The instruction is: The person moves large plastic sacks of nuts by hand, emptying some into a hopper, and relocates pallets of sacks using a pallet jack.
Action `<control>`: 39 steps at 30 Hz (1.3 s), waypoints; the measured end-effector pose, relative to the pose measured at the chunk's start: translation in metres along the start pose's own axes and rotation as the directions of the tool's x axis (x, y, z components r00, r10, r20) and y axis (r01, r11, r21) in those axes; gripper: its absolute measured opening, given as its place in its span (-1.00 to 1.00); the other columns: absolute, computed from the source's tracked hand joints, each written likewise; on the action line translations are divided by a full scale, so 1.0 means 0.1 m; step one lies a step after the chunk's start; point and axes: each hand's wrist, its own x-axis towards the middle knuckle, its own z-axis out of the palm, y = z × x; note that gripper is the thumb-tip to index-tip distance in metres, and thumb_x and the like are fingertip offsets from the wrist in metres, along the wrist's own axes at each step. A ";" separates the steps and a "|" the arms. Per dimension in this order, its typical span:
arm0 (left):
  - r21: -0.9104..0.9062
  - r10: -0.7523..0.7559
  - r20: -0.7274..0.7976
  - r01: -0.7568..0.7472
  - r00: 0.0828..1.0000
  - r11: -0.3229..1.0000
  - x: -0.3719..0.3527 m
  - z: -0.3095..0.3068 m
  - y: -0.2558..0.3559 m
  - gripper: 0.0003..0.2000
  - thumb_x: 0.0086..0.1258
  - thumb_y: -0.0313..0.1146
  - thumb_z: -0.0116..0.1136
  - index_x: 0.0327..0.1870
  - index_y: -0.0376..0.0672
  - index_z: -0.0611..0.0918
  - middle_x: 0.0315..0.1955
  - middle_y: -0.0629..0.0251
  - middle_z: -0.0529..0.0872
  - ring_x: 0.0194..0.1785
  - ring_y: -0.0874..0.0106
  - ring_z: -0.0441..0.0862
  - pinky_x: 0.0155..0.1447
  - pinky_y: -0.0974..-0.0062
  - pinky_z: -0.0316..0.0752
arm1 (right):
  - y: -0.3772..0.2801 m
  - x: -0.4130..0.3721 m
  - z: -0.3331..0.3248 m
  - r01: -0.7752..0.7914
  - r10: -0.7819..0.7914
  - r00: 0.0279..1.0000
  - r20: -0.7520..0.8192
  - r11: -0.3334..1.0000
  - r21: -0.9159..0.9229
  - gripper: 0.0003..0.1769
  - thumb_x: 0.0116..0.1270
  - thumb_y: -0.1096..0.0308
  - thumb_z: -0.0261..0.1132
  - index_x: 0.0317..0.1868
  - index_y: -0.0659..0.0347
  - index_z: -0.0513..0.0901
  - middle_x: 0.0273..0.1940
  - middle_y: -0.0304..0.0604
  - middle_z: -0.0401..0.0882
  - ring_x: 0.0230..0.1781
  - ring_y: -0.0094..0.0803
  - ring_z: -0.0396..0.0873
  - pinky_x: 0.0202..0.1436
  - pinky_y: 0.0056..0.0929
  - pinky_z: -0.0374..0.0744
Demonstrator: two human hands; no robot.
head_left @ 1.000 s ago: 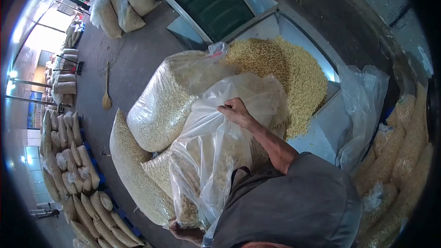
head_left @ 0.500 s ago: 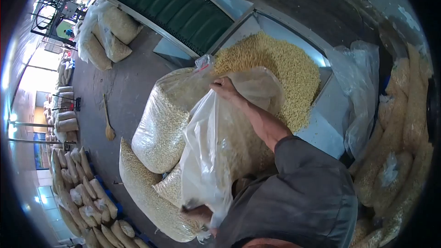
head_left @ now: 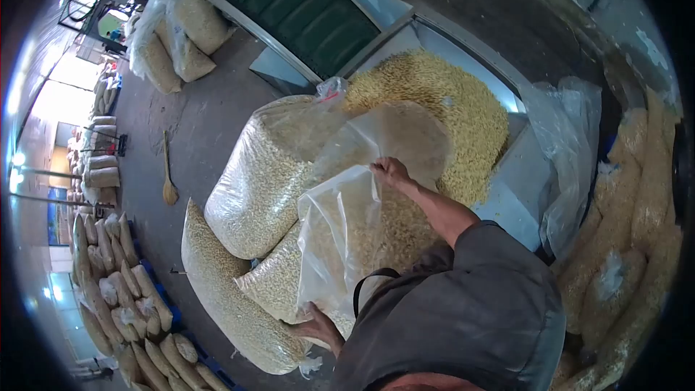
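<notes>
A large clear plastic bag is spread in front of my body, its film creased and partly see-through. My right hand pinches the upper edge of this bag, with the arm stretched forward. At the lower left, my left hand has its thumb and fingers apart, close against the bag's lower edge and a filled sack beneath. Beyond the right hand, a heap of pale yellow kernels lies in a metal hopper. Another full clear sack of kernels leans just left of the bag.
A green ribbed conveyor rises from the hopper. Loose plastic film hangs over its right side. Full sacks line the right edge; more sacks stand at the upper left. A broom lies on the floor.
My right hand has moved down and right, toward my body, with the bag edge still pinched. My left hand, blurred before, now shows its fingers apart. The bag's raised film has sunk lower.
</notes>
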 end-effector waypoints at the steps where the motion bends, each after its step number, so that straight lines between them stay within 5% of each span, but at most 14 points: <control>1: -0.012 -0.021 -0.025 0.021 0.999 1.000 -0.01 -0.10 0.09 -0.32 0.17 -0.28 0.26 0.28 -0.34 0.23 0.24 -0.22 0.12 0.24 -0.05 0.27 0.20 0.09 0.33 | 0.08 -0.08 0.07 0.048 -0.046 0.997 -0.059 0.998 0.033 -0.56 0.23 -0.03 0.15 -0.47 0.24 0.52 -0.51 0.03 0.52 -0.44 -0.02 0.50 -0.36 -0.14 0.40; 3: -0.207 0.224 0.279 -0.169 0.934 0.963 -0.02 -0.33 0.45 -0.31 0.14 -0.24 0.32 0.25 -0.34 0.29 0.21 -0.20 0.23 0.25 -0.02 0.28 0.27 0.18 0.27 | 0.31 -0.12 0.20 0.025 -0.020 0.998 0.057 0.995 -0.091 -0.57 0.24 -0.04 0.16 -0.41 0.21 0.57 -0.41 0.02 0.57 -0.36 -0.05 0.53 -0.33 -0.12 0.40; 5: -0.466 0.211 0.747 0.271 0.630 0.842 -0.02 -0.46 0.70 -0.30 0.10 -0.07 0.35 0.20 -0.32 0.39 0.17 -0.12 0.36 0.24 0.05 0.34 0.29 0.28 0.28 | 0.35 -0.24 0.32 0.057 -0.059 0.996 -0.065 0.998 -0.029 -0.61 0.22 0.00 0.20 -0.39 0.21 0.55 -0.37 0.02 0.59 -0.30 -0.05 0.56 -0.27 -0.14 0.46; 7: -0.504 0.356 0.722 0.099 0.593 0.858 -0.09 -0.27 0.82 -0.29 0.06 0.03 0.36 0.14 -0.30 0.46 0.05 -0.02 0.52 0.17 0.13 0.46 0.23 0.32 0.35 | 0.20 -0.34 0.29 -0.049 0.053 0.998 0.022 0.991 -0.127 -0.63 0.20 0.01 0.21 -0.28 0.19 0.56 -0.36 0.06 0.59 -0.25 -0.01 0.58 -0.21 -0.09 0.47; 11: -0.411 0.225 0.744 0.164 0.629 0.897 -0.01 -0.02 0.62 -0.37 0.10 0.00 0.34 0.09 -0.30 0.52 0.01 -0.02 0.58 0.12 0.16 0.52 0.20 0.32 0.38 | 0.13 -0.49 0.27 0.010 0.039 0.978 0.207 0.972 -0.233 -0.55 0.15 0.01 0.23 -0.16 0.25 0.52 -0.28 0.12 0.58 -0.18 0.03 0.56 -0.13 -0.09 0.48; 13: -0.295 0.200 0.925 0.280 0.324 0.914 0.10 -0.05 0.55 -0.41 0.19 -0.02 0.27 0.09 -0.32 0.52 -0.02 0.00 0.62 0.08 0.25 0.55 0.19 0.35 0.38 | 0.21 -0.59 0.23 0.053 0.028 0.968 0.249 0.949 -0.312 -0.50 0.13 -0.01 0.24 -0.14 0.28 0.50 -0.24 0.14 0.58 -0.16 0.04 0.56 -0.09 -0.09 0.49; 14: -0.344 0.247 0.936 0.508 0.250 0.789 0.02 0.04 0.40 -0.45 0.26 -0.05 0.21 0.12 -0.31 0.51 0.00 0.04 0.62 0.05 0.32 0.56 0.15 0.40 0.41 | 0.24 -0.61 0.21 0.030 0.060 0.955 0.290 0.955 -0.296 -0.46 0.11 -0.01 0.26 -0.10 0.30 0.48 -0.20 0.15 0.57 -0.12 0.06 0.55 -0.05 -0.09 0.49; 19: -0.275 0.124 0.912 0.361 0.390 0.891 -0.27 0.35 0.05 -0.58 0.30 -0.26 0.15 0.07 -0.41 0.53 -0.19 0.05 0.70 -0.10 0.41 0.60 0.04 0.42 0.45 | 0.21 -0.61 0.16 0.059 0.083 0.912 0.401 0.942 -0.330 -0.30 0.09 0.05 0.29 0.18 0.27 0.36 0.08 0.21 0.47 0.09 0.06 0.46 0.14 -0.07 0.42; 23: -0.396 0.173 0.859 0.411 0.482 0.821 -0.20 0.06 0.42 -0.67 0.35 -0.25 0.10 -0.06 -0.37 0.60 -0.39 0.18 0.69 -0.33 0.52 0.50 -0.18 0.49 0.44 | -0.12 -0.86 0.11 0.354 -0.298 0.934 0.197 0.848 -0.394 -0.34 0.08 -0.01 0.28 0.09 0.29 0.47 0.02 0.17 0.47 0.00 0.05 0.46 0.05 -0.10 0.46; 24: -0.476 0.165 0.814 0.476 0.558 0.739 -0.34 0.17 0.34 -0.70 0.37 -0.22 0.09 -0.17 -0.35 0.62 -0.50 0.18 0.65 -0.39 0.53 0.44 -0.26 0.48 0.40 | -0.38 -0.92 -0.06 0.345 -0.227 0.908 0.352 0.883 -0.318 -0.36 0.10 -0.02 0.27 0.06 0.30 0.48 0.00 0.07 0.50 -0.02 -0.01 0.48 0.02 -0.15 0.48; 28: -0.501 0.269 0.846 0.512 0.461 0.698 -0.28 0.17 0.53 -0.69 0.39 -0.22 0.05 -0.43 -0.33 0.51 -0.66 0.17 0.47 -0.48 0.50 0.32 -0.38 0.40 0.29 | -0.13 -1.56 0.03 0.515 -0.451 0.748 0.487 0.857 0.003 -0.31 0.08 -0.09 0.32 0.06 0.28 0.48 0.01 0.02 0.49 0.00 -0.04 0.48 0.07 -0.17 0.47; 30: -0.514 0.382 0.800 0.199 0.463 0.834 -0.20 0.15 0.73 -0.68 0.38 -0.27 0.06 -0.51 -0.33 0.42 -0.67 0.10 0.39 -0.54 0.38 0.28 -0.39 0.37 0.27 | -0.24 -1.89 -0.16 0.454 -0.438 0.686 0.581 0.881 0.129 -0.28 0.07 -0.12 0.33 0.08 0.27 0.47 0.04 0.03 0.47 0.02 -0.03 0.46 0.10 -0.17 0.45; 33: -0.612 0.634 0.714 -0.175 0.298 0.772 -0.10 -0.10 1.45 -0.75 0.32 -0.36 0.11 -0.50 -0.34 0.44 -0.55 -0.02 0.44 -0.47 0.10 0.43 -0.35 0.30 0.32 | -0.25 -2.25 -0.36 0.629 -0.624 0.692 0.362 0.768 0.120 -0.24 0.05 -0.12 0.36 0.11 0.26 0.44 0.08 0.06 0.43 0.09 -0.01 0.41 0.18 -0.16 0.40; 39: -0.721 0.713 0.676 -0.033 0.183 0.692 -0.36 -0.11 2.06 -0.82 0.28 -0.37 0.15 -0.43 -0.31 0.52 -0.47 0.06 0.53 -0.37 0.10 0.51 -0.29 0.33 0.38 | -0.31 -2.30 -0.80 0.593 -0.582 0.738 0.342 0.801 0.083 -0.14 -0.05 -0.09 0.43 0.12 0.37 0.39 0.06 0.09 0.44 0.12 0.04 0.38 0.19 -0.14 0.38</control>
